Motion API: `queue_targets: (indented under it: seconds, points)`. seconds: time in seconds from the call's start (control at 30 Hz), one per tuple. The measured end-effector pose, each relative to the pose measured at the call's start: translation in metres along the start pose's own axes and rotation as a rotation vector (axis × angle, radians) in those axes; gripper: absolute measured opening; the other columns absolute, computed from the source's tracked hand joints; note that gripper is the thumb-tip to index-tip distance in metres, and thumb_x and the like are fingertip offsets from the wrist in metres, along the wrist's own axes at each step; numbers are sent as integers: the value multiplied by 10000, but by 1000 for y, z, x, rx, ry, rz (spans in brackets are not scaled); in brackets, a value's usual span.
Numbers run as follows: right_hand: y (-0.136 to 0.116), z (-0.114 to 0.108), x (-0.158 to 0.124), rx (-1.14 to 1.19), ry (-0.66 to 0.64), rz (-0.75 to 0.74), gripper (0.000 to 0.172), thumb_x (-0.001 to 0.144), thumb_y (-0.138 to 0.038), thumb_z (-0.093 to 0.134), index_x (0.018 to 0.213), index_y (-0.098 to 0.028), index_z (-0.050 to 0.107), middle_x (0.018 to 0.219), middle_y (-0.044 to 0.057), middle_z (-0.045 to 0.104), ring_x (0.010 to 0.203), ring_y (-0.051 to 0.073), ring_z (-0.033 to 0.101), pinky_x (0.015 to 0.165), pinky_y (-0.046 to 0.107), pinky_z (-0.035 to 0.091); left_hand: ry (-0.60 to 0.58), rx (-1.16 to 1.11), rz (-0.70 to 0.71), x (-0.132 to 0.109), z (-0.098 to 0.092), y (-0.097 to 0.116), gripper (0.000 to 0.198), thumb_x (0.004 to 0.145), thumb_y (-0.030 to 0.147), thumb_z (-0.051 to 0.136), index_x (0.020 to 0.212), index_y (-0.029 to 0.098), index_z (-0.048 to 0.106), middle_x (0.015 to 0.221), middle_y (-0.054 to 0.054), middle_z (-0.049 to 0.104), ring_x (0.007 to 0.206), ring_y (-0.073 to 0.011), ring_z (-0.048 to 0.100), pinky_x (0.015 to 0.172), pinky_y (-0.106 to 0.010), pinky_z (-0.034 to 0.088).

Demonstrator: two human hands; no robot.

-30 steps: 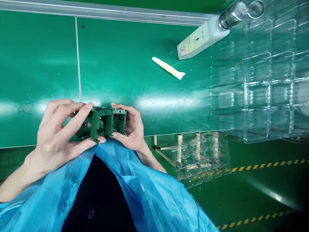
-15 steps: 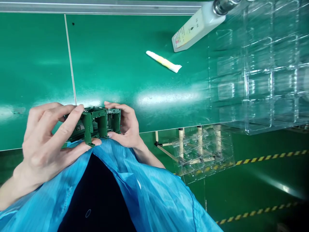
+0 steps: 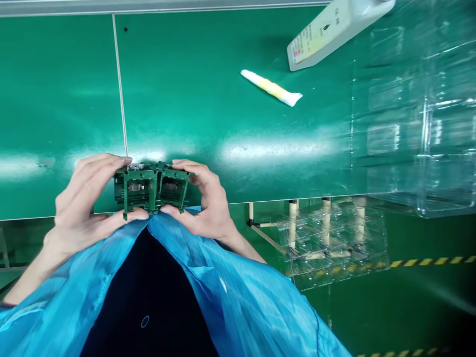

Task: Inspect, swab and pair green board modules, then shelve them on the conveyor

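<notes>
Green plastic part (image 3: 152,188) held between both hands, long axis running left to right in the frame.
From my end I see it left of centre, just below mid-frame, at the near edge of the table (image 3: 193,109); I can't tell whether it rests on anything. The left hand (image 3: 84,198) grasps its left end, fingers over the top and thumb beneath; the right hand (image 3: 210,203) grasps the right end the same way, so neither is nearer. Its two boxy sections tilt against each other, a narrow wedge between them at the middle; whether they are joined there, I can't make out. The bottle (image 3: 323,34) stands well apart, upper right.
</notes>
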State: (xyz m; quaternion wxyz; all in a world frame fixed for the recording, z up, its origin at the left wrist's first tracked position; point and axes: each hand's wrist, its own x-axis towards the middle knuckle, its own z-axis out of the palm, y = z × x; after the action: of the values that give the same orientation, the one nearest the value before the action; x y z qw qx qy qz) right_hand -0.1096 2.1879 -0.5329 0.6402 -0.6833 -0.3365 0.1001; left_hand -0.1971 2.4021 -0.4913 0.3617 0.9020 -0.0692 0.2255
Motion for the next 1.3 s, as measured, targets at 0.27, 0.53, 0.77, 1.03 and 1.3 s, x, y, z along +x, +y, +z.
queue_targets:
  seconds: [0.27, 0.53, 0.77, 1.03, 1.3]
  points:
    - [-15, -6, 6, -195, -67, 25, 528, 878, -348, 736, 1314, -194, 483, 1342, 159, 641, 1279, 263, 619, 959, 425, 607, 14, -156, -73, -10, 9, -14, 880, 611, 480, 935, 1394, 264, 597, 1230, -72, 718, 1120, -317, 649, 984, -489, 554]
    - [-14, -7, 7, -198, -78, 20, 512, 893, -355, 724, 1319, -200, 486, 1342, 154, 638, 1280, 274, 618, 978, 442, 607, -12, -89, -76, -8, 10, -11, 845, 697, 461, 894, 1437, 261, 540, 1224, -104, 708, 1122, -284, 669, 971, -471, 567]
    - [-12, -7, 7, -184, -83, 28, 548, 869, -330, 752, 1335, -229, 483, 1345, 139, 638, 1285, 287, 614, 997, 466, 598, -24, -90, -70, -11, 12, -12, 866, 701, 441, 896, 1452, 225, 520, 1233, -133, 691, 1147, -296, 661, 1017, -496, 554]
    - [10, -1, 13, -185, -111, 69, 482, 897, -331, 707, 1314, -220, 492, 1379, 146, 619, 1327, 276, 591, 1049, 459, 568, -76, -125, -248, -16, 20, -23, 738, 754, 450, 859, 1392, 239, 554, 1293, -129, 676, 1244, -307, 636, 1097, -503, 530]
    - [34, 3, 15, -254, -173, 56, 559, 898, -412, 709, 1358, -230, 448, 1383, 116, 637, 1366, 283, 562, 1222, 549, 395, -133, -164, -414, -22, 25, -35, 711, 768, 456, 844, 1384, 248, 557, 1359, -126, 657, 1319, -321, 602, 1230, -556, 382]
